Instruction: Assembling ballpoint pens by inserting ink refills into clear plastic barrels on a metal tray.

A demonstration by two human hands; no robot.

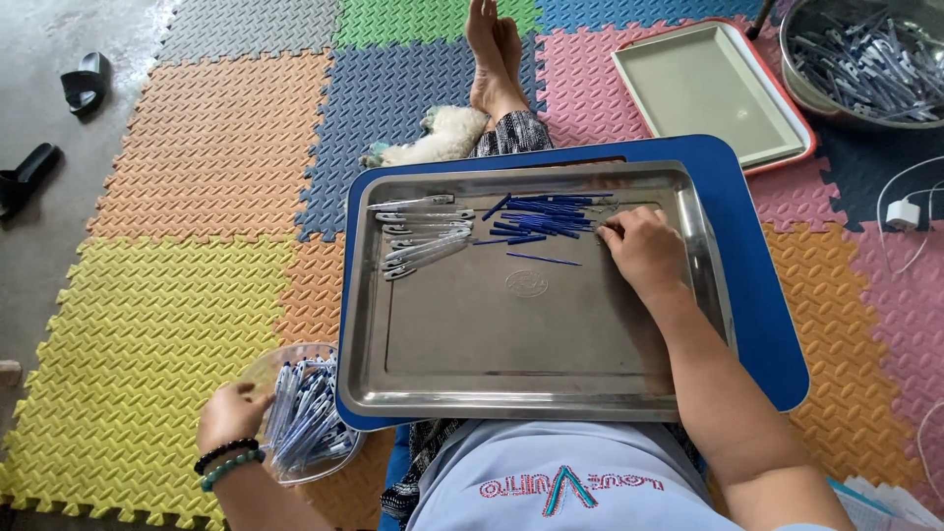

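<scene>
On the shiny rectangular steel tray [521, 324] across my lap, my right hand [644, 251] rests curled, fingertips pinching at the far-side heap of thin blue pen refills [541, 216]; better to lift one cleanly. Left of the tray, my left hand [231, 418] grips the rim of the clear plastic bowl of assembled pens [305, 413].

A glossy, lightly scuffed steel tray [521, 344] rests on a smooth blue plastic board [767, 324], over rough, ridged matt foam mats [157, 324].
</scene>
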